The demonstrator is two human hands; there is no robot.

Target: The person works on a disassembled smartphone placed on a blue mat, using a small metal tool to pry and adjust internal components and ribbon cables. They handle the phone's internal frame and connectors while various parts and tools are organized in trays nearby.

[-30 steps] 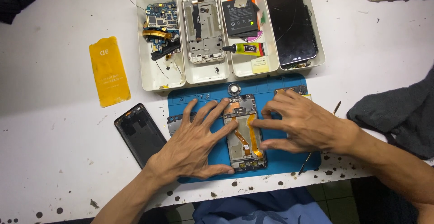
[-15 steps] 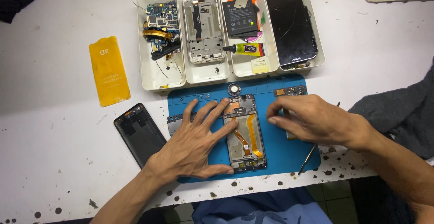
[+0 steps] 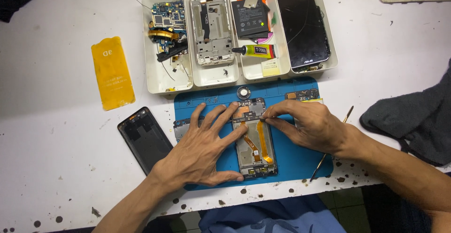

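Blue mat: a blue work mat (image 3: 291, 160) is lying at the near edge of the white desk (image 3: 56, 167), carrying an opened phone frame (image 3: 253, 139) with orange flex ribbons showing inside.
Left hand: the left hand (image 3: 202, 150) is pressing flat with its fingers spread, fingertips touching the frame's left side; nothing is being grasped.
Right hand: the right hand (image 3: 310, 125) is pinching with thumb and forefinger at the frame's upper right edge; what the grip is closing on is too small to tell.
Beside the mat: a black back cover (image 3: 144, 139) is lying on the desk just left of the mat, and a thin tool (image 3: 329, 150) is resting partly under the right wrist.
Further out: a yellow packet (image 3: 112, 73) is sitting to the far left, and four white trays (image 3: 155, 85) are standing behind the mat, holding circuit boards, a metal frame, a battery with a glue tube, and a cracked screen.
Right edge: a dark cloth (image 3: 413, 115) is lying there.
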